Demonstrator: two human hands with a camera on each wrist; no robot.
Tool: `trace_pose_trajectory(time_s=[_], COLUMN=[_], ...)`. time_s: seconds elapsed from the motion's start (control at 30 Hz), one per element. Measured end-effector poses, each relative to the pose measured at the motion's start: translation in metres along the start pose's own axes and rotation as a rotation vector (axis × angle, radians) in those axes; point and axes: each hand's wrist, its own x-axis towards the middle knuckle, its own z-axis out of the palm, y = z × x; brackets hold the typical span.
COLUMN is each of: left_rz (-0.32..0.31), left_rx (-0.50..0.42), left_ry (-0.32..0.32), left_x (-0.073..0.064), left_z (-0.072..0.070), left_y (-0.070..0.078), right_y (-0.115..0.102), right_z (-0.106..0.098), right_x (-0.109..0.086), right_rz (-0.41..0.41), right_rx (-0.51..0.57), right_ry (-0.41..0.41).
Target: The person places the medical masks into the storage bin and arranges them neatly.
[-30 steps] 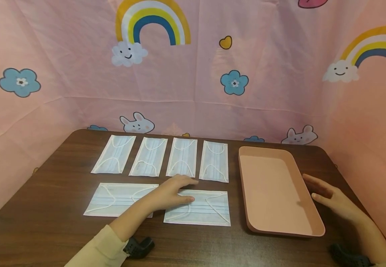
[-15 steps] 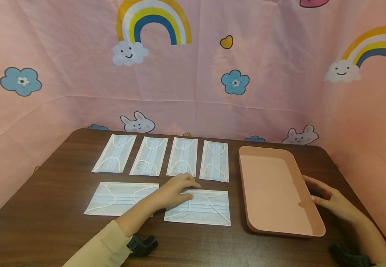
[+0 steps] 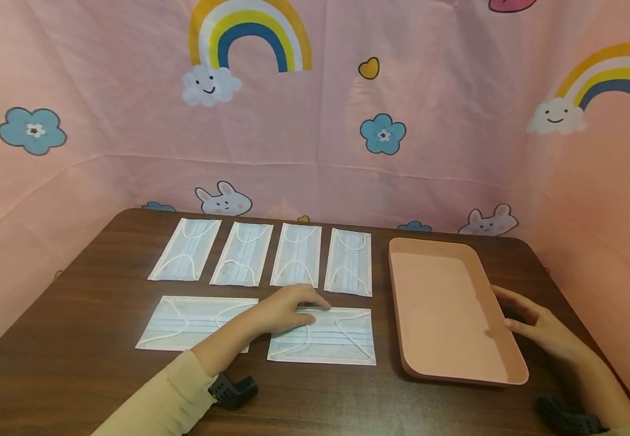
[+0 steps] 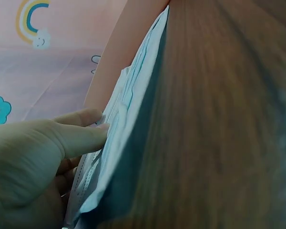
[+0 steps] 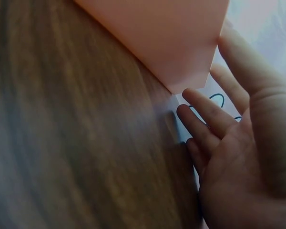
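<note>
Shift since the earlier frame: the left hand [image 3: 281,310], its forefinger tip now nearer the far edge of the near-right mask [image 3: 342,340] and its thumb drawn in toward that finger. Masks and tray lie as they did.

Hazards, judged: the mask is thin and likely slides or creases if the thumb pushes along the pleats; a loop could snag a finger; a lowered forearm could drag the near-left mask [image 3: 165,324]; pressure at the tray's rim could skew it.

Item, near-right mask: pale blue, pleated lengthwise, white-edged, two white ear loops on its upper face; flat and crosswise on the tabletop [image 3: 320,402], left of the tray [image 3: 440,303], its left end partly covered by the hand.

Left grip: narrow gap between thumb and forefinger, fingertips at the mask; no pinch plainly shown.

Right hand [image 3: 546,332]: at the tray's right wall, thumb touching the rim, fingers loosely extended; grip wide, holding nothing.

Tray: pink, shallow, rounded corners, nothing inside.

Near-left mask: crosswise, partly hidden by the left forearm; contact cannot be told.

Far masks [image 3: 348,261]: four, lengthwise, side by side.

Behind: pink patterned cloth [image 3: 435,66].
</note>
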Motion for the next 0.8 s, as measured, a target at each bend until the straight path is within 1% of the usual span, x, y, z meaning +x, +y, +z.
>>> trace_pose_trajectory(time_s=[0.07,0.17,0.3,0.4,0.57,0.8], left_rz=[-0.001,0.020,0.040,0.036,0.043,0.053], left_rx=[-0.018,-0.035,-0.049,-0.062,-0.081,-0.127], left_ry=[-0.010,-0.016,-0.035,-0.061,-0.094,-0.112], left_x=[0.000,0.001,0.003,0.005,0.007,0.005], left_z=[-0.001,-0.002,-0.004,-0.005,-0.008,-0.012], left_y=[-0.001,-0.003,-0.004,-0.005,-0.006,-0.009], right_y=[0.001,0.001,0.000,-0.002,-0.002,0.000], right_z=[0.000,0.000,0.000,-0.001,-0.001,0.000], right_x=[0.001,0.001,0.000,0.000,0.000,0.001], right_rz=[0.013,0.021,0.005,-0.012,-0.020,0.012], right_rx=[0.000,-0.004,-0.020,-0.022,0.001,0.006], right_ry=[0.004,0.008,-0.003,-0.012,-0.010,0.003])
